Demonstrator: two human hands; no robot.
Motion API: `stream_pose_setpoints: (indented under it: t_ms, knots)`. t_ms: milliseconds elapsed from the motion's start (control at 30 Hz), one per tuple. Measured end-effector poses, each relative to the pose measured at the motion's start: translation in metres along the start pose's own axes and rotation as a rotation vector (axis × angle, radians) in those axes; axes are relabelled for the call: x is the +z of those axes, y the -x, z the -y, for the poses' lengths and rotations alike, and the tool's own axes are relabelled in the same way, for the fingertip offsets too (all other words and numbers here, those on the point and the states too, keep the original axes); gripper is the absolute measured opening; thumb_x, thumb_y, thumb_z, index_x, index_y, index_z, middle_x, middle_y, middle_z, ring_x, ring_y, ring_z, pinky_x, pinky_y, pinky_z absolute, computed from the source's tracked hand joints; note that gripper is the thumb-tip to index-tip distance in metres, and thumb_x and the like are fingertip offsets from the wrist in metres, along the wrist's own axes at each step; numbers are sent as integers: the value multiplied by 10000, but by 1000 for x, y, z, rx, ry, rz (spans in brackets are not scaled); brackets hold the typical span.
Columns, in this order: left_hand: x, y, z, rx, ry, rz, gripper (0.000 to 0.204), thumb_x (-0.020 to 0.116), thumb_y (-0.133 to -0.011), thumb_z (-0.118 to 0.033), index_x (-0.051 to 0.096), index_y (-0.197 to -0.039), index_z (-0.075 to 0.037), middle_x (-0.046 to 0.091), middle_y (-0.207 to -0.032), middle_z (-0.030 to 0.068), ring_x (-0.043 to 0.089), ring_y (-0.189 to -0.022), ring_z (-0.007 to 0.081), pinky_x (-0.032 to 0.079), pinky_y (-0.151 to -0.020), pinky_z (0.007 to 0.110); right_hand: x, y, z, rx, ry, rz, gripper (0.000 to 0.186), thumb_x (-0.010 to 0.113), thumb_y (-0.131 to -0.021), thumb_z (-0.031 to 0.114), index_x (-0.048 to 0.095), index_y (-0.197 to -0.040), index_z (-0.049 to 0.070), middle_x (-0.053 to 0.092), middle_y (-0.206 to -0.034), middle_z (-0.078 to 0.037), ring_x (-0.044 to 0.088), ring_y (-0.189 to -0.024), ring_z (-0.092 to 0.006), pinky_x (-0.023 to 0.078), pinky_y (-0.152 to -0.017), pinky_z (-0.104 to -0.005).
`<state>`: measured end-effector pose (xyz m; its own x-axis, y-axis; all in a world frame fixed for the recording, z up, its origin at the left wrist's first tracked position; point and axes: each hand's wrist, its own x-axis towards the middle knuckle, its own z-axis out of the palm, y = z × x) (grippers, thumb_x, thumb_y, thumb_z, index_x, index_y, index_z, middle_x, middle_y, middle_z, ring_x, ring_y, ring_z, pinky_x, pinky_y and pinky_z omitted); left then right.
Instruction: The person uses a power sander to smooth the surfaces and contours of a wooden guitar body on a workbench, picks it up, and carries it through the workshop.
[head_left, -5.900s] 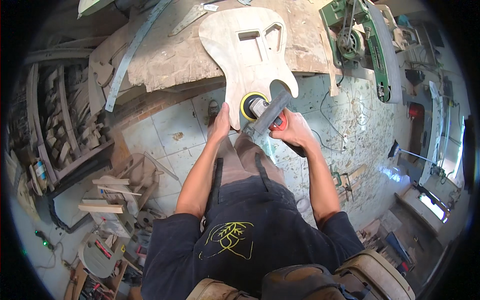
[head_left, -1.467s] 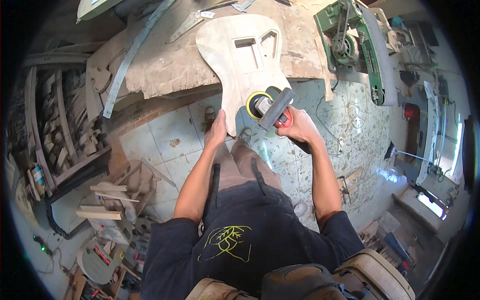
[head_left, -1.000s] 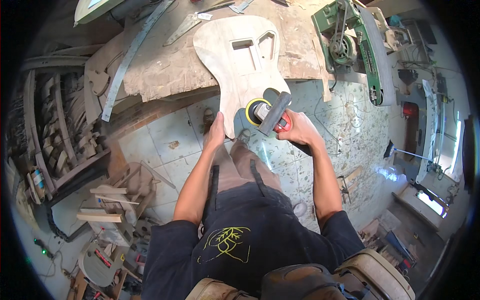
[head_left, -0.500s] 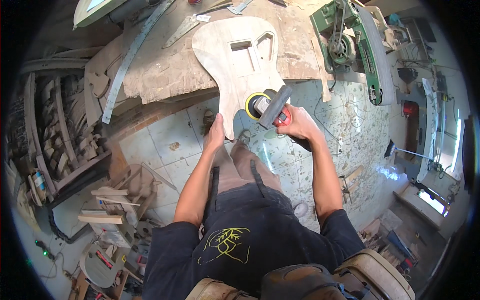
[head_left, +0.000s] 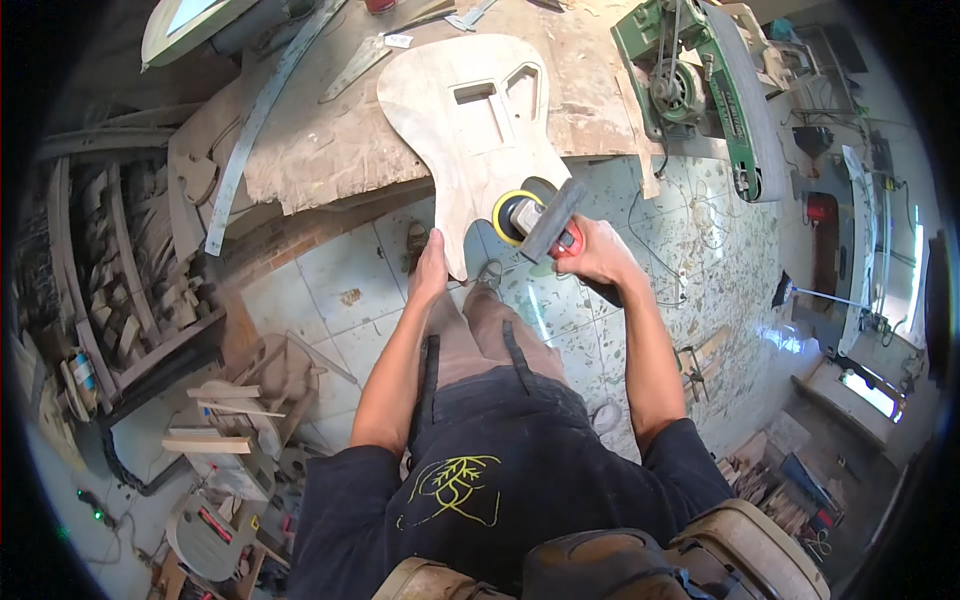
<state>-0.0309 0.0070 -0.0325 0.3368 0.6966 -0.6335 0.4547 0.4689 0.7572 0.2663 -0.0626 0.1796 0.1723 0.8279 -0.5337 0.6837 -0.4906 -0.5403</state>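
Observation:
A pale, unfinished wooden guitar body (head_left: pixel 455 135) with cut-out cavities lies on the workbench, its narrower horned end jutting past the near edge toward me. My left hand (head_left: pixel 430 268) is closed on the left horn of that end. In my right hand (head_left: pixel 603 255) is a power sander (head_left: pixel 530 217), gripped by its red rear part. The sander's round, yellow-rimmed pad is tilted on edge at the hollow between the horns; whether it touches the wood I cannot tell. A dark grey bar (head_left: pixel 552 221) crosses over the tool and hides part of it.
The worn workbench (head_left: pixel 330 160) has a ragged front edge. On its right stands a green belt sander (head_left: pixel 700 90); a long metal strip (head_left: pixel 262 120) hangs over its left side. Wood scraps fill a rack (head_left: pixel 110 270) at left. A cable (head_left: pixel 650 250) crosses the tiled floor.
The sander and my right hand have shifted very slightly right and down. My left hand keeps its hold on the guitar body. The whole view has tilted a little.

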Motion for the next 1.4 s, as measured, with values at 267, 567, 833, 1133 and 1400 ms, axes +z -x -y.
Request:
stream_pose_setpoints:
  t_ms: [267, 567, 833, 1133, 1400]
  knots:
    - [3, 13, -29, 46, 66, 10, 913, 191, -1074, -665, 412, -1529, 95, 443, -1582, 274, 386, -1505, 349, 268, -1231, 379, 3, 11, -9, 29, -16, 4, 611, 803, -621, 373, 650, -1062, -22, 722, -933, -271, 699, -928, -447, 546, -866, -478]
    - [7, 14, -36, 35, 318, 126, 811, 214, -1066, -692, 609, -1190, 6, 692, -753, 143, 674, -602, 243, 556, -590, 355, 12, 30, -24, 70, -28, 45, 623, 787, -601, 384, 659, -1062, -14, 719, -940, -273, 689, -930, -458, 542, -855, -493]
    - [-23, 49, -102, -49, 428, 99, 720, 359, -1045, -676, 610, -1166, -12, 654, -706, 132, 640, -536, 252, 587, -573, 394, 55, 116, -74, 191, -427, -62, 603, 834, -597, 287, 657, -1085, -21, 707, -850, -138, 678, -776, -272, 548, -787, -382]
    - [-103, 65, -241, 116, 501, 185, 650, 492, -1012, -587, 563, -1256, 11, 638, -738, 131, 657, -598, 195, 624, -584, 340, 80, 152, -112, 190, -760, -411, 534, 877, -646, 174, 654, -1090, -22, 718, -947, -100, 667, -848, -189, 546, -808, -352]
    - [-120, 62, -297, 86, 484, 139, 481, 563, -976, -529, 595, -1164, -87, 597, -783, 50, 563, -521, 140, 585, -564, 287, 85, 157, -102, 41, -885, -542, 505, 887, -682, 157, 614, -1075, -7, 686, -947, -70, 638, -829, -157, 544, -780, -337]
